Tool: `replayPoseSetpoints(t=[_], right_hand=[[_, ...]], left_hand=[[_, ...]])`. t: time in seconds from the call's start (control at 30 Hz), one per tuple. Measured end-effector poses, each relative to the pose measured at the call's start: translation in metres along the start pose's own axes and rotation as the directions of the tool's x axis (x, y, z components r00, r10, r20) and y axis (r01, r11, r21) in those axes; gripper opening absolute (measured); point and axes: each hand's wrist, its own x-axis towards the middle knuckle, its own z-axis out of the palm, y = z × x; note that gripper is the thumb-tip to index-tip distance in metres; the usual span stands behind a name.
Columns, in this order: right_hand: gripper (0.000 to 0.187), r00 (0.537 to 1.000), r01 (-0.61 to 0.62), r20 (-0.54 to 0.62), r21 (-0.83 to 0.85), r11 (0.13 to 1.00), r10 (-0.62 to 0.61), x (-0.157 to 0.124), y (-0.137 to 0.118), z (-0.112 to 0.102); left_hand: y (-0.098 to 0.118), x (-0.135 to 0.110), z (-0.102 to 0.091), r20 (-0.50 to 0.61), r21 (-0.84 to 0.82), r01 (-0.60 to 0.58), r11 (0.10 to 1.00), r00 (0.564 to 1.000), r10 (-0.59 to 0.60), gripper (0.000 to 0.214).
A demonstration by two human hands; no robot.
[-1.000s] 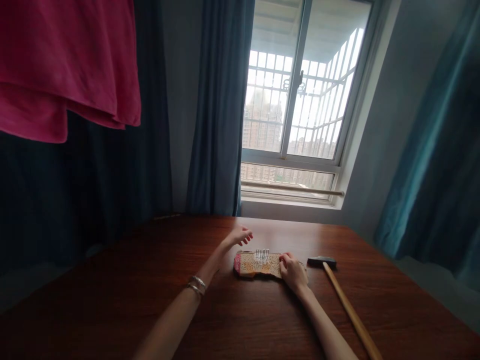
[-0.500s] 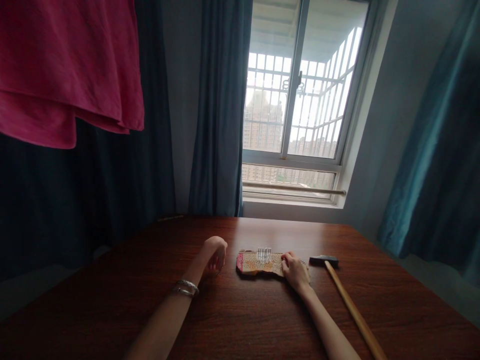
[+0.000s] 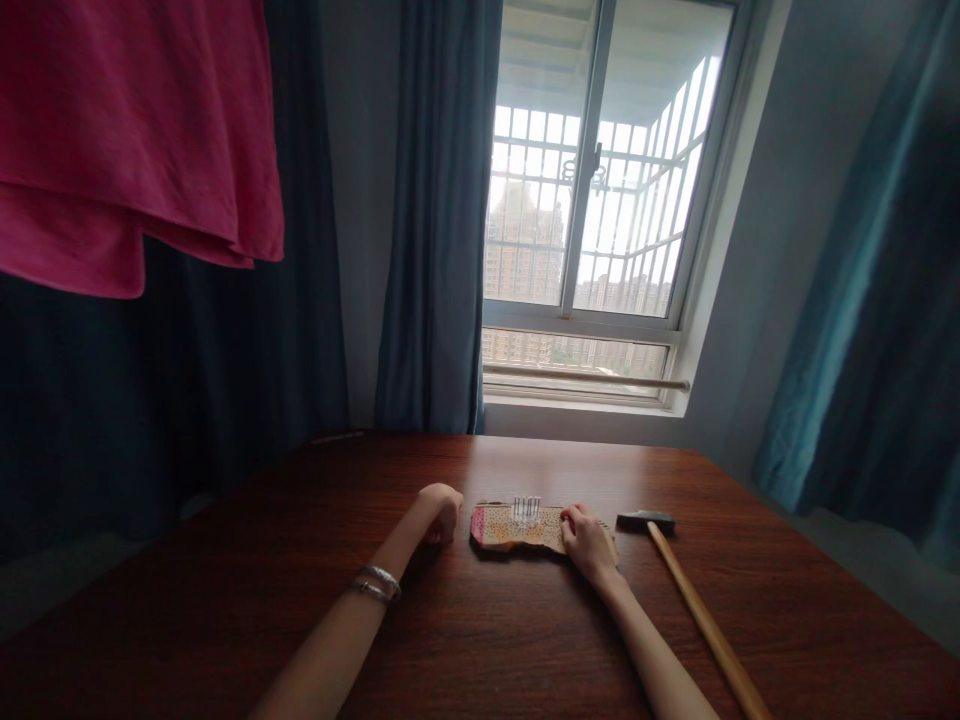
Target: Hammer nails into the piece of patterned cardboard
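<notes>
A tan dotted board with a pink left end and a ragged near edge lies on the table. Several thin nails stand upright in a row in a small clear piece around its middle. My right hand rests over the board's right end, its fingers closed on it. Just left of the pink end, my left hand hangs above the table with the wrist bent and the fingers curled downward, apart from the board. What its fingers hold, if anything, is hidden.
A hammer with a dark head and long wooden handle lies right of my right hand. The brown table reaches toward a barred window. Blue curtains and a pink cloth hang around it.
My left hand has shifted slightly right, closer to the board's pink end, and its fingers have turned further under. My right hand stays on the board.
</notes>
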Motion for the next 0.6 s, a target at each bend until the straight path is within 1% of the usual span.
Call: replayPoseSetpoints(t=[0.07,0.1,0.13,0.17,0.2,0.27,0.33,0.37,0.43,0.47,0.6], right_hand=[[0.02,1.0,-0.011,-0.007,0.023,1.0,0.011,0.001,0.0,-0.001],[0.021,1.0,-0.011,-0.017,0.048,0.999,0.012,0.001,0.0,-0.003],[0.022,0.999,-0.005,-0.035,0.079,0.997,0.008,0.002,-0.001,-0.004],[0.022,0.998,0.006,-0.062,0.112,0.994,0.001,0.003,-0.002,-0.006],[0.023,0.995,0.022,-0.097,0.144,0.989,-0.008,0.004,-0.004,-0.008],[0.023,0.985,0.058,-0.17,0.202,0.978,-0.023,0.005,-0.01,-0.012],[0.024,0.977,0.075,-0.212,0.272,0.959,-0.016,0.005,-0.019,-0.015],[0.023,0.977,0.072,-0.213,0.319,0.945,-0.003,0.005,-0.024,-0.016],[0.023,0.982,0.06,-0.186,0.432,0.9,0.024,0.003,-0.034,-0.017],[0.023,0.985,0.051,-0.168,0.489,0.871,0.036,0.002,-0.038,-0.017],[0.028,0.995,-0.018,-0.063,0.667,0.745,0.08,0.001,-0.048,-0.017]], left_hand=[[-0.001,-0.004,-0.007,0.141,0.062,0.056,0.996,0.988,-0.064,0.013],[-0.001,-0.007,-0.012,0.192,0.065,0.05,0.997,0.98,-0.062,0.01],[0.0,-0.01,-0.017,0.219,0.033,0.013,0.999,0.975,-0.02,0.007],[0.002,-0.013,-0.023,0.22,-0.03,-0.05,0.998,0.974,0.056,0.005],[0.005,-0.017,-0.029,0.192,-0.116,-0.132,0.985,0.97,0.152,0.005],[0.013,-0.022,-0.037,0.112,-0.269,-0.283,0.921,0.94,0.321,0.011],[0.024,-0.025,-0.039,-0.009,-0.361,-0.403,0.841,0.903,0.429,0.018],[0.031,-0.024,-0.036,-0.074,-0.391,-0.454,0.801,0.883,0.464,0.02],[0.043,-0.02,-0.025,-0.191,-0.432,-0.531,0.729,0.844,0.502,0.022],[0.05,-0.016,-0.018,-0.233,-0.443,-0.553,0.706,0.831,0.505,0.023],[0.071,-0.001,0.016,-0.376,-0.418,-0.612,0.671,0.789,0.485,0.025]])
